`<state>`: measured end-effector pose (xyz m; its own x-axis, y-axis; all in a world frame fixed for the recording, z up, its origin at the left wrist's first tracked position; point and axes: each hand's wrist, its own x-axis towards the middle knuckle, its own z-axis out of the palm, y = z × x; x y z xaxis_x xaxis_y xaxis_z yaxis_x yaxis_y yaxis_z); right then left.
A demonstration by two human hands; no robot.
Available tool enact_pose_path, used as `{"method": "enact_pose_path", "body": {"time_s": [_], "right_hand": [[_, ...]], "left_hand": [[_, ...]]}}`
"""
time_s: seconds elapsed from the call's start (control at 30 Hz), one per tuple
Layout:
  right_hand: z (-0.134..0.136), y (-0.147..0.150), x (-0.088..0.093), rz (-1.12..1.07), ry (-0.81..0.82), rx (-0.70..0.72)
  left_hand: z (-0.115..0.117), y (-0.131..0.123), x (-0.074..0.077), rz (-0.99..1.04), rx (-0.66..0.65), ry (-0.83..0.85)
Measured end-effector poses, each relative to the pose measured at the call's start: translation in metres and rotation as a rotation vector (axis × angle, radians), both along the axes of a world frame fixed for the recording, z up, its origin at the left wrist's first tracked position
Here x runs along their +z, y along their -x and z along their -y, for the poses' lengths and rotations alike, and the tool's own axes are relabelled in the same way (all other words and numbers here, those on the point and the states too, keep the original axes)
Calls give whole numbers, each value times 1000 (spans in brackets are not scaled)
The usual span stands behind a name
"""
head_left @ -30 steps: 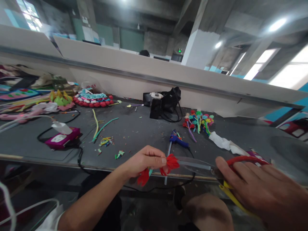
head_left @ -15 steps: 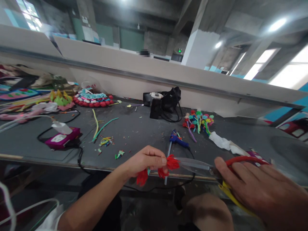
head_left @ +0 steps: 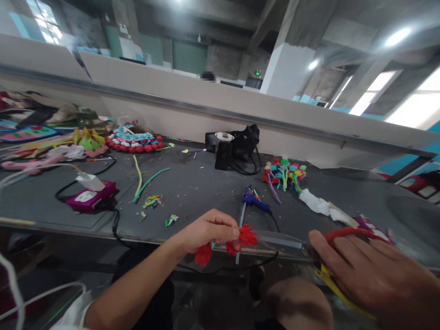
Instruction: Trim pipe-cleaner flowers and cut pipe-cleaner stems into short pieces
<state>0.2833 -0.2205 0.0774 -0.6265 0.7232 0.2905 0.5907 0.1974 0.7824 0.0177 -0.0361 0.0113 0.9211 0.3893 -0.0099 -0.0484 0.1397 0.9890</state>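
My left hand (head_left: 215, 231), just past the table's front edge, pinches a fuzzy red flower (head_left: 248, 235) between thumb and fingers. More red tufts and a bit of green stem show below those fingers. In my right hand (head_left: 369, 266) is a pair of scissors (head_left: 288, 241) with red and yellow handles. Their blades are blurred and point left, the tips close to the red petals; whether they touch I cannot tell. Behind my left hand, a blue glue gun (head_left: 256, 200) lies on the table with a glue stick in it.
Colourful fuzzy flowers (head_left: 283, 172) lie at the back right beside white tissue (head_left: 314, 202). Small clippings (head_left: 153, 200) and two loose stems (head_left: 151, 182) are left of centre. A purple power strip (head_left: 91, 197), a black bag (head_left: 245, 143) and a phone (head_left: 223, 155) also occupy the table.
The scissors' handles look slightly wider apart, with the yellow one lower. The flower has turned a little in my left hand, which otherwise keeps its place.
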Motion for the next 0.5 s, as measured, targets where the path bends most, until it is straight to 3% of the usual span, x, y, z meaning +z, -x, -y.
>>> {"method": "enact_pose_path", "body": {"time_s": [0.5], "right_hand": [[2, 12, 14, 78, 66, -114]], "left_hand": [[0, -2, -4, -9, 21, 43]]}}
